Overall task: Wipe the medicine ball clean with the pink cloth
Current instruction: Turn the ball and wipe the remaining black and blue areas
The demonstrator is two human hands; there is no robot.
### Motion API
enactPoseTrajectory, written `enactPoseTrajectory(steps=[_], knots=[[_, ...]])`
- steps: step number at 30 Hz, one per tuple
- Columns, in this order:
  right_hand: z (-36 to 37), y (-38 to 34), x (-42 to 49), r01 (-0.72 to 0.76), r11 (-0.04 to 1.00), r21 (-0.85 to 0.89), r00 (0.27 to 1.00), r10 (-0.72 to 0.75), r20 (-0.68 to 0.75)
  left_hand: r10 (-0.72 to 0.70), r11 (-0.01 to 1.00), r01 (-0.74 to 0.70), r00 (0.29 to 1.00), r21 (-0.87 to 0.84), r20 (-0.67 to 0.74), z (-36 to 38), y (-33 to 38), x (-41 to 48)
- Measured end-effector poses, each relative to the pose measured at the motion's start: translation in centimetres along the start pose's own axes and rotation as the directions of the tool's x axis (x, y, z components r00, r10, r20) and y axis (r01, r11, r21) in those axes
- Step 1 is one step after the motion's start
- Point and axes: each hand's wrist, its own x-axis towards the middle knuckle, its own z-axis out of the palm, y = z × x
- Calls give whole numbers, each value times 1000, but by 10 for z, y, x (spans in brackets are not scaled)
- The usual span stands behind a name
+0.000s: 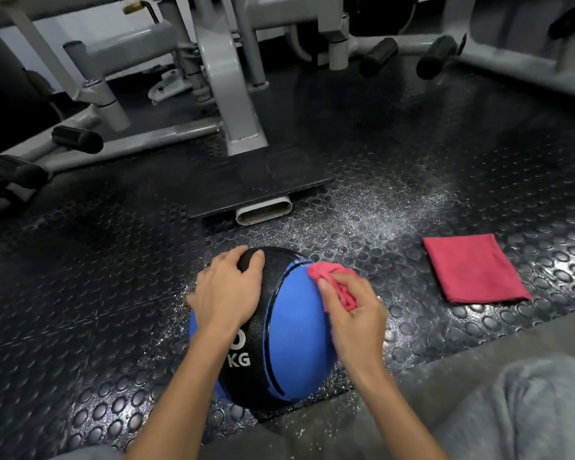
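A black and blue medicine ball (289, 330) marked "KG" rests on the studded rubber floor in front of me. My left hand (228, 288) lies spread over its black top left side, fingers curled over the far edge. My right hand (352, 313) is closed around a bunched pink cloth (329, 277) and presses it against the upper right of the blue panel. Part of the cloth is hidden inside my palm.
A second pink cloth (472, 268), folded flat, lies on the floor to the right. A grey gym machine frame (233, 104) with a black foot plate (256, 180) stands just behind the ball. My grey trouser leg (518, 410) fills the lower right.
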Motion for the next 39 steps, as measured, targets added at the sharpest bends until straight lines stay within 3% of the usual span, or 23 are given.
enactPoseTrajectory(steps=[3,5,6,8,10,12,14,16,18,20,21,23,25,27,28,30,32,33,35,37,39], knots=[[8,-24,-18,358,900,-248,933,-353,65,34,999,-34,999,10,7,-2,-2,1],[10,-20,-15,393,878,-272,919,-384,87,62,998,-61,998,-12,18,-4,-8,1],[8,-16,-10,317,923,-219,948,-309,69,70,997,-69,997,-28,22,-6,-11,1],[4,3,2,-12,1000,-14,999,12,33,77,995,-75,997,-60,24,-9,-17,1],[-1,24,9,-321,940,118,945,311,98,77,994,-75,997,-73,12,-9,-21,-3],[-3,30,7,-387,902,190,922,380,74,87,994,-88,996,-60,-8,-7,-21,-9],[-3,12,1,-234,951,202,972,232,36,108,993,-109,994,-47,-25,-6,-20,-10],[2,-13,-9,92,995,44,995,-94,43,110,993,-110,994,-36,-23,-5,-20,-9],[10,-27,-19,392,900,-191,920,-377,109,115,992,-116,993,-46,-26,-5,-23,-9],[12,-21,-17,460,842,-281,888,-443,127,126,990,-126,992,-64,-19,-6,-27,-10],[11,-15,-14,395,885,-249,919,-386,85,131,988,-132,991,-74,-18,-6,-29,-11],[3,-4,-4,95,995,-31,996,-95,6,133,988,-134,991,-77,-19,-6,-29,-13],[-5,8,4,-210,965,155,977,202,64,125,990,-127,992,-64,-22,-4,-26,-16],[-10,11,3,-286,942,175,958,277,79,135,989,-136,990,-50,-25,-3,-22,-20],[-10,5,0,-227,960,161,973,220,63,140,989,-142,990,-45,-27,-3,-20,-21],[-4,-12,-10,72,997,-16,996,-71,53,140,989,-141,990,-42,-26,-4,-20,-20],[5,-23,-22,343,913,-221,939,-325,112,148,987,-149,989,-60,-18,-5,-23,-19],[6,-25,-23,383,885,-266,924,-364,120,154,985,-155,988,-75,-13,-6,-25,-19],[5,-17,-17,316,917,-244,949,-300,101,160,981,-160,987,-111,-8,-8,-31,-18],[-1,-4,-8,63,994,-91,997,-58,60,155,979,-154,988,-131,-7,-9,-34,-17],[-8,5,2,-248,961,118,967,239,92,149,981,-150,989,-122,-11,-8,-31,-17]])
